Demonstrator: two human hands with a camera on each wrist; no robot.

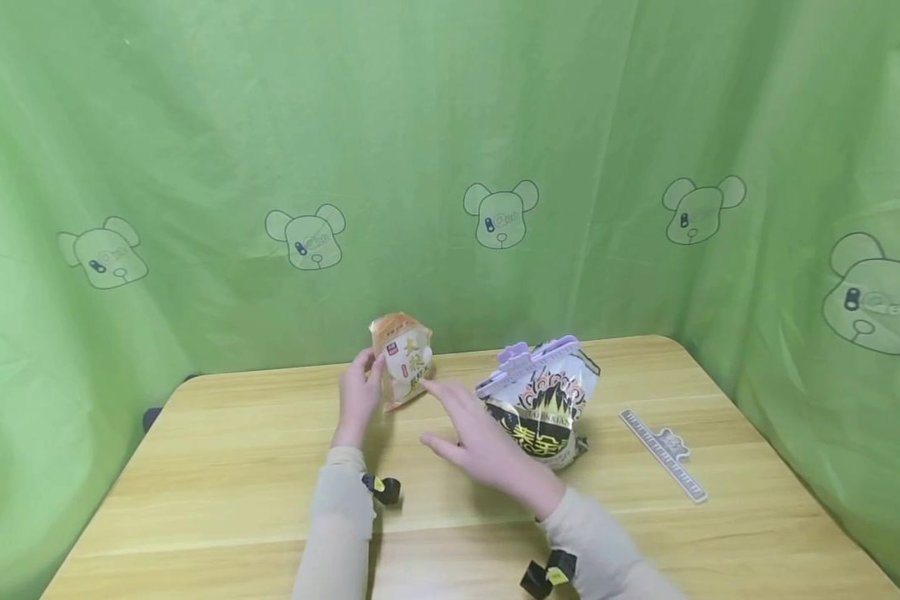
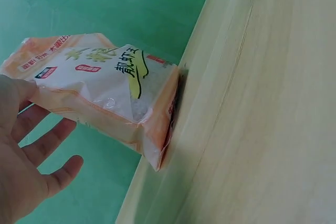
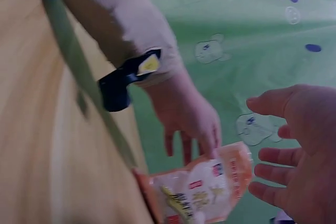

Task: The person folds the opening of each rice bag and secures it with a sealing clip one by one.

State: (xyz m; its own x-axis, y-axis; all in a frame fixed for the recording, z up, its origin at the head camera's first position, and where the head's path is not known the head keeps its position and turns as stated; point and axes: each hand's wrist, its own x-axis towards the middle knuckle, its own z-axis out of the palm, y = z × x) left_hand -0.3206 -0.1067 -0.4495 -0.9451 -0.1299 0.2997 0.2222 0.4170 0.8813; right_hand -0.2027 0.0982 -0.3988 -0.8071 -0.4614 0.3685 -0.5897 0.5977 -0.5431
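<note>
Near the table's back edge an orange-and-white plastic food bag (image 1: 405, 358) with printed characters stands upright, its lower end at the tabletop. My left hand (image 1: 358, 396) pinches its left side, thumb on the printed front and other fingers spread behind, as the left wrist view shows. To the right, my right hand (image 1: 487, 442) is held with fingers extended and thumb apart, nothing between them; its fingertips overlap the bag's right edge in the head view. In the right wrist view a gap shows between those right fingers (image 3: 273, 174) and the bag (image 3: 210, 187).
A black-and-pale printed bag (image 1: 562, 392), closed by a purple clip (image 1: 521, 371) along its top, stands beyond my right hand. A greyish-white clip with a long ruler-like bar (image 1: 663, 454) lies at the right of the wooden table (image 1: 232, 467). Green curtains (image 1: 420, 125) surround it.
</note>
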